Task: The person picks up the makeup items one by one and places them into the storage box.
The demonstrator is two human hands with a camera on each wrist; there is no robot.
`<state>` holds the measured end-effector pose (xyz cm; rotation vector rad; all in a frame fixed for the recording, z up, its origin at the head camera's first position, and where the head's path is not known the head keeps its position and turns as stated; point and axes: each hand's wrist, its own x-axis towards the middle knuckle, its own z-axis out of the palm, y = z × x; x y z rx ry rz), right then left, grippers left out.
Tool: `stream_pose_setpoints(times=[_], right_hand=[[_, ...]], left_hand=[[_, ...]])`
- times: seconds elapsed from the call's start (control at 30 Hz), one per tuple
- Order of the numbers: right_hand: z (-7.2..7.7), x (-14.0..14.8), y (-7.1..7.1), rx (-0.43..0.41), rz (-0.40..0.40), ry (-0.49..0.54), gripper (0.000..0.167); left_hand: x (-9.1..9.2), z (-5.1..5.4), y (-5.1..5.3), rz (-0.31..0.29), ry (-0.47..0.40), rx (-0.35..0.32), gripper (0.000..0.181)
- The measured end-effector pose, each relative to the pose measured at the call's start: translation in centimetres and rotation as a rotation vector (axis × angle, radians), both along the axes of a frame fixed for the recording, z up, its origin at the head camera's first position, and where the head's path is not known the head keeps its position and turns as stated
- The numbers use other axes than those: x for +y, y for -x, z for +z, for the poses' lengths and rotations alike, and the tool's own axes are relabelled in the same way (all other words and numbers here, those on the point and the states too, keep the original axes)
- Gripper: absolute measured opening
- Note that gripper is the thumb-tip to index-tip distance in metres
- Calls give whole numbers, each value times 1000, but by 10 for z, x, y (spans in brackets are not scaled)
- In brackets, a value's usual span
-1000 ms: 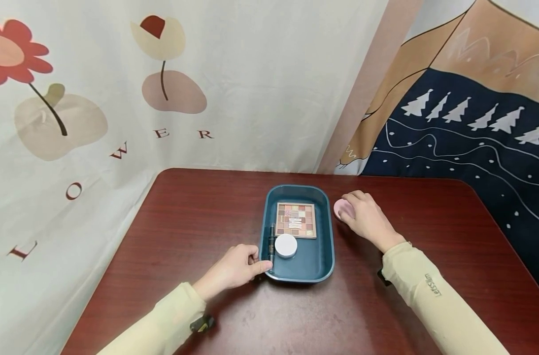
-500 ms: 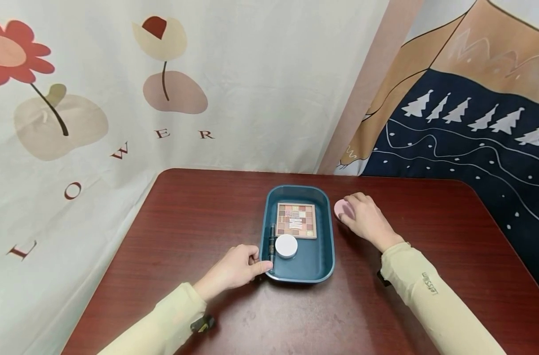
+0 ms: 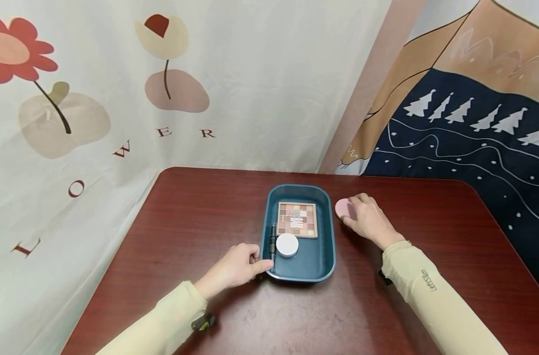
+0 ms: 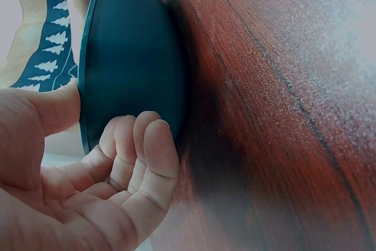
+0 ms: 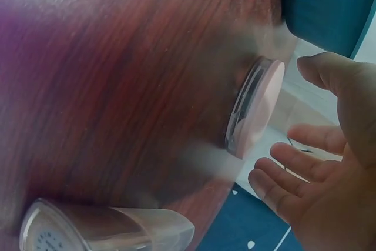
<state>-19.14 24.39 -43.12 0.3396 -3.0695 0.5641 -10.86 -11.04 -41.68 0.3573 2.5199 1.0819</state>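
A blue tray point(image 3: 326, 266) holds an eyeshadow palette point(image 3: 297, 220), a white round jar point(image 3: 287, 245) and a dark slim cosmetic tube point(image 3: 272, 244). At its near left corner my left hand point(image 3: 236, 266) holds the wall, thumb over the rim and fingers curled against the outside, as the left wrist view shows. Right of the tray a pink-lidded round compact point(image 3: 344, 209) lies on the table. My right hand point(image 3: 369, 219) hovers beside it. In the right wrist view, a gap separates the relaxed fingers point(image 5: 282, 183) from the pink lid point(image 5: 267, 107).
A clear and tan bottle point(image 5: 111, 227) is on the table in the right wrist view; the head view does not show it. Printed curtains point(image 3: 260, 88) hang behind the far edge of the dark red wooden table point(image 3: 198, 212).
My right hand has shifted slightly right, so more of the pink lid shows. My left hand and the tray keep their places; the head view has drifted a little.
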Motion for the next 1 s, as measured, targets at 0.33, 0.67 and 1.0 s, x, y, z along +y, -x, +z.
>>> stream_pose_setpoints(times=[0.33, 0.67, 1.0], right_hand=[[-2, -1, 4, -47, -23, -35, 64], [-6, 0, 5, -79, -28, -41, 67], [-9, -2, 8, -93, -35, -56, 70]], left_hand=[[0, 0, 1, -5, 2, 6, 40], [0, 0, 1, 0, -4, -2, 39], [-1, 0, 0, 1, -8, 0, 40]])
